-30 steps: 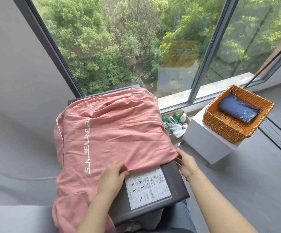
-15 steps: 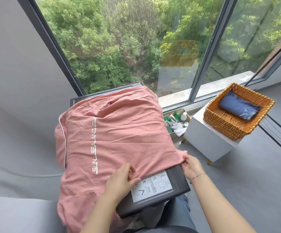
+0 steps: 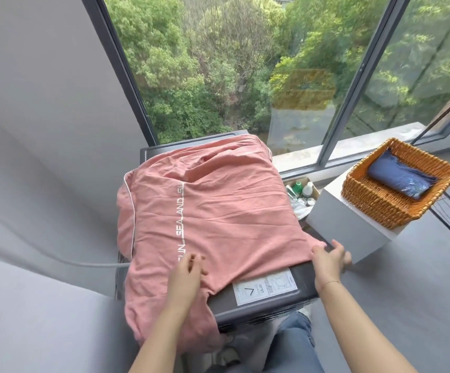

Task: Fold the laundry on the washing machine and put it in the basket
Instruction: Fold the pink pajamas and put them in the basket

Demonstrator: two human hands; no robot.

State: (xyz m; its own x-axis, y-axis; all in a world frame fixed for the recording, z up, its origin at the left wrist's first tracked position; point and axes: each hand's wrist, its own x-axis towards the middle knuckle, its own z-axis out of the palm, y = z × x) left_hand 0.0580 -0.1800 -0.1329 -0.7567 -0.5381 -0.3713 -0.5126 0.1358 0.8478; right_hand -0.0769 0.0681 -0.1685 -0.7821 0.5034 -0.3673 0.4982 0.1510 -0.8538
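Pink fabric, a garment [image 3: 213, 216] printed with white lettering, lies spread over the dark washing machine [image 3: 303, 281], its left side drooping off the edge. The left hand [image 3: 187, 273] rests on the cloth, fingers loosely bent; the right hand [image 3: 328, 258] pinches the near right corner. A wicker basket [image 3: 380, 203] holding a folded blue item [image 3: 401, 177] sits well apart on a white stand [image 3: 350, 227]

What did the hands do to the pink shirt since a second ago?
The left hand slid up onto the pink shirt, fingers flat. The right hand kept hold of the hem corner and pulled it nearer, covering more of the label. The basket with the blue cloth stayed put.
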